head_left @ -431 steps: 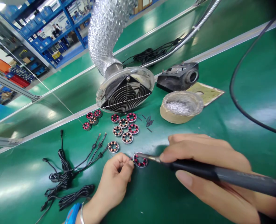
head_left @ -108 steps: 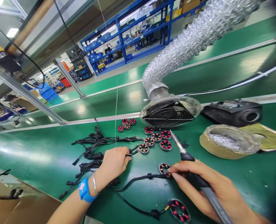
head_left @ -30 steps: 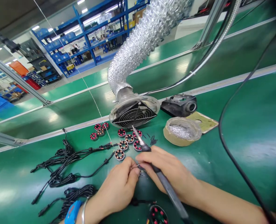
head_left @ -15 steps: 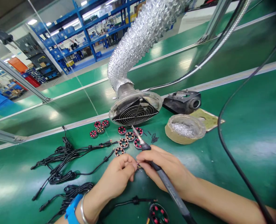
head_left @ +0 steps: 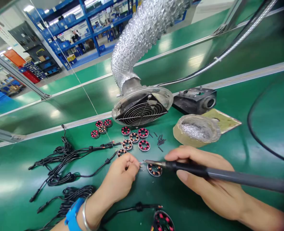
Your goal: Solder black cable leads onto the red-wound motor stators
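Upon green bench (head_left: 185, 211), left hand (head_left: 121, 175) pinching wire (head_left: 142, 163) beside the ring (head_left: 155, 173) may be burned if soldering iron (head_left: 228, 175) held by right hand (head_left: 221, 194) slips.

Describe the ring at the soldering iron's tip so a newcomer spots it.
Find the fan hood, then go down past the cluster of rings to the soldering iron in the right hand. Below the iron's metal end lies the ring, with copper-coloured coils. Unlike the clustered ones, it sits apart, partly covered by the iron.
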Action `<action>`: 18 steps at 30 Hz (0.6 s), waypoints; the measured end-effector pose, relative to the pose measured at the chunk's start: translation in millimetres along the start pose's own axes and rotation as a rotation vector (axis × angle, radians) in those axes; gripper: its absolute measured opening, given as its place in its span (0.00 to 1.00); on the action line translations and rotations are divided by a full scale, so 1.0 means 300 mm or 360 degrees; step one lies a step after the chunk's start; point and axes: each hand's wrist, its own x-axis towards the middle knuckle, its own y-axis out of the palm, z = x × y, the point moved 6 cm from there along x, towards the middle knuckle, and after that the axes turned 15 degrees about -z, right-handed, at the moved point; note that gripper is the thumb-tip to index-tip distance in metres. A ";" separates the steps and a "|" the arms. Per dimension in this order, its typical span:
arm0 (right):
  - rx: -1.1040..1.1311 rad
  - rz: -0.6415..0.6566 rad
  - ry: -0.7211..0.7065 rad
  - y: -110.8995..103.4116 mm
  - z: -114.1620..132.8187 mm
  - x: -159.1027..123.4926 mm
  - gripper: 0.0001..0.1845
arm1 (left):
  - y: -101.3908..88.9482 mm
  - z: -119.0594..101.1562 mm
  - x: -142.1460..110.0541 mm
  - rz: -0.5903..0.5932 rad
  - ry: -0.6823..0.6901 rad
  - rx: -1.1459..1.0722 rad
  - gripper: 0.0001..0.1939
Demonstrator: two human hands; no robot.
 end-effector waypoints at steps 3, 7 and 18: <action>0.0027 -0.0016 0.0047 0.009 -0.013 0.001 0.09 | 0.001 0.001 -0.001 0.0001 -0.0011 0.0009 0.11; 0.0023 -0.0004 0.0078 0.010 -0.012 0.001 0.09 | 0.001 -0.003 0.002 0.0001 -0.0009 0.0005 0.11; 0.0077 0.0014 0.0101 0.018 -0.013 -0.006 0.09 | 0.003 -0.003 0.001 0.0010 -0.0002 0.0029 0.11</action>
